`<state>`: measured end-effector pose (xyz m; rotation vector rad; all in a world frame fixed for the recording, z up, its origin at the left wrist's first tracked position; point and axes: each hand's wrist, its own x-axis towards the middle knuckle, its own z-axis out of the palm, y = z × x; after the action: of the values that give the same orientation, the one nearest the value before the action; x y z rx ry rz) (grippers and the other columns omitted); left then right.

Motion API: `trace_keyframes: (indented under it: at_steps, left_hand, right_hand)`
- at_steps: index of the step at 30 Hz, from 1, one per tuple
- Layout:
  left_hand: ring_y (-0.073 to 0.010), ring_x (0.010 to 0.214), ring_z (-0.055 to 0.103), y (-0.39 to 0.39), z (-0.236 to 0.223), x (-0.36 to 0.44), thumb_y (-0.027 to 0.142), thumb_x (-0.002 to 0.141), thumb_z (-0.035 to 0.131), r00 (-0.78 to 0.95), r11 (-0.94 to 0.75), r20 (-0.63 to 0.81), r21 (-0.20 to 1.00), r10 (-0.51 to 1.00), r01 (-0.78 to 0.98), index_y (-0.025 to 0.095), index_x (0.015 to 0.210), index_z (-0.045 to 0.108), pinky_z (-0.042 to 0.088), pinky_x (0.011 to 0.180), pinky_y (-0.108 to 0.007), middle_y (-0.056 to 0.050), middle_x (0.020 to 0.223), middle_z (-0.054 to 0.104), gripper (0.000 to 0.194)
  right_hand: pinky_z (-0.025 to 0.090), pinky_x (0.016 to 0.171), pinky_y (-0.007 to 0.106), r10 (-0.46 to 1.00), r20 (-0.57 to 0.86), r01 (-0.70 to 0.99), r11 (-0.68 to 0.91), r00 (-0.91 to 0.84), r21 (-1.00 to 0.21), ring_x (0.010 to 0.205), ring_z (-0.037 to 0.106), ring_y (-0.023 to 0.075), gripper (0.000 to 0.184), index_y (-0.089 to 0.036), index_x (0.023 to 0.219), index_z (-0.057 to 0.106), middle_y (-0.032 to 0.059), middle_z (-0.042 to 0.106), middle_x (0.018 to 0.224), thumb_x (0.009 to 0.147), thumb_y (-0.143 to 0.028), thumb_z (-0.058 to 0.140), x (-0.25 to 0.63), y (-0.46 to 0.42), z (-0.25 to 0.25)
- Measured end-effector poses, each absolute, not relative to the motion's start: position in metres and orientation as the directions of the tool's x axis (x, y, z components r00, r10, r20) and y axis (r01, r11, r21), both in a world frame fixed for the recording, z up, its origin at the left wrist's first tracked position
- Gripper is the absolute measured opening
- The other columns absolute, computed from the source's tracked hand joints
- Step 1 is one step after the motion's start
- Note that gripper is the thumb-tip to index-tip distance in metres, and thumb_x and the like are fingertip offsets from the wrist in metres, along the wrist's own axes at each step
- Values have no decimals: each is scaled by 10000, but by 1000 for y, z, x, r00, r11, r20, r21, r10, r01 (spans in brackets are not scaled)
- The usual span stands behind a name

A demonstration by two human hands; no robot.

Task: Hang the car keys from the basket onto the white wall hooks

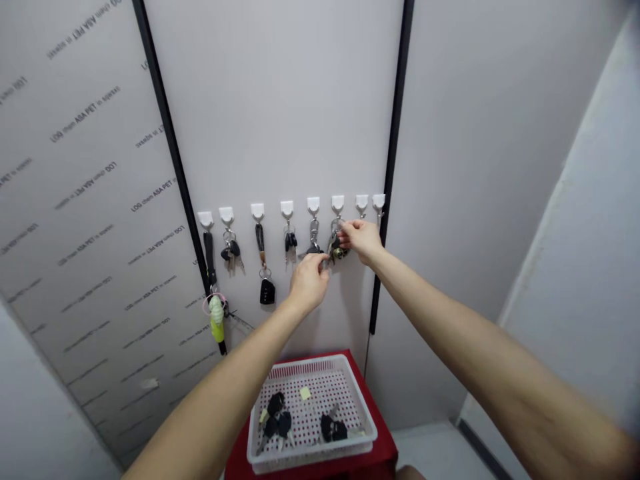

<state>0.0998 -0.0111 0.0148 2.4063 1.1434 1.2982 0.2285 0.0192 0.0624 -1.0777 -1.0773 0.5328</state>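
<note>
A row of several white hooks runs across the wall, and most carry a bunch of keys. My right hand pinches the key bunch that hangs under the sixth hook. My left hand reaches up just below and left of it, its fingers closed at the bunch's lower end. The two hooks furthest right carry nothing.
Below stands a white perforated basket on a red stool, with several dark key fobs in it. A green and pink charm dangles from the leftmost keys. Black vertical strips edge the wall panel.
</note>
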Motion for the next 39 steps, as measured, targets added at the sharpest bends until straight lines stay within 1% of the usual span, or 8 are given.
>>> trace_keyframes:
  at_steps: [6,9,12,15,20,26,31,39]
  left_hand:
    - [-97,741,493,-22,-66,52,129,629,410,498,-582,312,544,809,605,157,919,500,378,697,-205,-26,870,549,306]
    - [-147,761,501,-32,-116,20,155,577,464,582,-523,-23,412,813,746,165,895,523,380,689,-244,-47,851,567,323]
    - [-202,795,498,-44,-153,0,133,526,490,532,-500,-183,192,827,844,164,821,554,377,680,-281,-83,878,554,304]
    - [-212,785,507,-53,-174,-4,107,555,427,525,-508,-137,138,840,850,154,811,550,378,659,-290,-107,871,552,288]
    - [-189,690,530,-53,-180,1,130,586,380,473,-426,-157,261,867,866,143,739,561,378,586,-259,-95,729,592,237]
    - [-114,593,499,-38,-150,10,119,593,354,539,-492,-20,385,842,781,152,686,575,347,533,-192,-34,644,595,241]
    - [-94,566,478,-30,-96,28,175,621,374,534,-508,101,496,839,704,144,680,579,344,524,-180,-20,628,584,215]
    - [-64,507,462,-19,-32,67,166,634,399,368,-468,317,750,874,467,125,741,531,374,508,-172,6,593,545,175]
  right_hand:
    - [379,495,191,671,591,402,439,448,-803,542,454,68,180,-157,761,476,-9,502,647,599,-220,426,223,-9,-32]
    - [376,541,208,939,339,449,280,54,-848,549,461,84,115,-138,637,492,-2,515,591,598,-188,396,196,-38,-116]
    - [360,506,196,984,92,544,162,-155,-823,535,465,89,177,-128,697,524,8,536,592,604,-175,380,162,-58,-178]
    - [336,509,194,955,23,687,230,-297,-689,564,464,100,210,-147,732,555,6,552,623,551,-193,459,139,-64,-200]
    - [295,479,188,930,-36,791,289,-365,-539,539,448,99,173,-166,668,580,-8,551,591,537,-233,488,128,-63,-194]
    - [332,517,178,923,141,619,348,-358,-704,572,467,94,179,-151,724,563,-1,564,637,615,-207,432,139,-61,-177]
    - [361,575,209,912,373,573,401,-172,-715,593,477,106,152,-149,688,564,13,558,629,634,-220,441,158,-54,-133]
    - [386,547,217,874,483,356,434,57,-827,543,477,89,159,-137,641,532,1,542,581,622,-285,475,196,-38,-61]
